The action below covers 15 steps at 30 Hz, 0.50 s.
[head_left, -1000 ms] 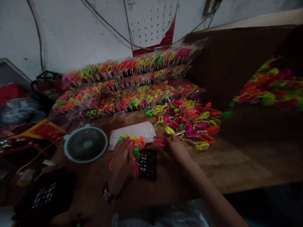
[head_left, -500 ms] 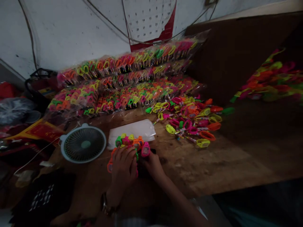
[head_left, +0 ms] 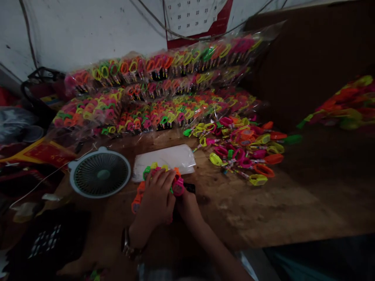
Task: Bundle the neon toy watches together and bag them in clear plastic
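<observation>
Hands (head_left: 156,199) close together, left palm-down

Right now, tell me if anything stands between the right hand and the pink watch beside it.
Nothing visible does: the right hand is right at the pink watch. The left hand lies close alongside, over other bright watches, not between them.

"What's the bench (head_left: 234,210) made of?"
"Wood, matt and scuffed."
"And the watches (head_left: 177,188)?"
"Smooth plastic, by the look."
"The bags (head_left: 271,33)?"
"Clear film, crinkled and glossy."
"And the fan (head_left: 101,174)?"
"Plastic too, it seems, with a ribbed grille."
"The calendar (head_left: 191,16)?"
"Paper, smooth and matt."
</observation>
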Available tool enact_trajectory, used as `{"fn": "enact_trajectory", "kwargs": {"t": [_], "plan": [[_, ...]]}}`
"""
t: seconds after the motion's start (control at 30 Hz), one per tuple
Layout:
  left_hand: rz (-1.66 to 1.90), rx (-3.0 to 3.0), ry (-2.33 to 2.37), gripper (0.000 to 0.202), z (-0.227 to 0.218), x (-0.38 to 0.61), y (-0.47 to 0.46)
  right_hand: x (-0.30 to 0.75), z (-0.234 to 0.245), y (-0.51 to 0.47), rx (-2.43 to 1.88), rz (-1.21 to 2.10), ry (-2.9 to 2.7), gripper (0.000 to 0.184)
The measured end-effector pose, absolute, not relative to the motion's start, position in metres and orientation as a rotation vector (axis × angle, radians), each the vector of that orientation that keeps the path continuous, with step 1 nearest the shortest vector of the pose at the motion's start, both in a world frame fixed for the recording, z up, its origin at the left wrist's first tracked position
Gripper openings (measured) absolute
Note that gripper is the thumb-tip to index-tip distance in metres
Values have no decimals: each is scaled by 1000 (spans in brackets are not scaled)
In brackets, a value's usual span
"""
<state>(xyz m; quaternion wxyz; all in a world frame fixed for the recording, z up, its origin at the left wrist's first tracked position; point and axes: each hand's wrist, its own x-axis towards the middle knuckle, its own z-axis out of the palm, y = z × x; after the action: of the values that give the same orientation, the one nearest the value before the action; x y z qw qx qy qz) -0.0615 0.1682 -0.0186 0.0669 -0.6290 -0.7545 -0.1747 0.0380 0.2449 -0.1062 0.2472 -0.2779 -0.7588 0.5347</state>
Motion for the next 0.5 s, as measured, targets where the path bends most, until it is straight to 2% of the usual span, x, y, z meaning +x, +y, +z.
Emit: {"fn": "enact_trajectory", "kwargs": {"t": [0.2,0.37,0.5], "plan": [[-704,-1886,-2203,56,-24,-63,164,34,-96,263,-642,1410,-2221,17],[-714,-1845,-2259,47,-23,-63,167,32,-91,263,-679,1336,-2303,22],[-620,-1828,-2296,49,-23,-63,172,29,-91,250,-749,1288,-2384,27]]}}
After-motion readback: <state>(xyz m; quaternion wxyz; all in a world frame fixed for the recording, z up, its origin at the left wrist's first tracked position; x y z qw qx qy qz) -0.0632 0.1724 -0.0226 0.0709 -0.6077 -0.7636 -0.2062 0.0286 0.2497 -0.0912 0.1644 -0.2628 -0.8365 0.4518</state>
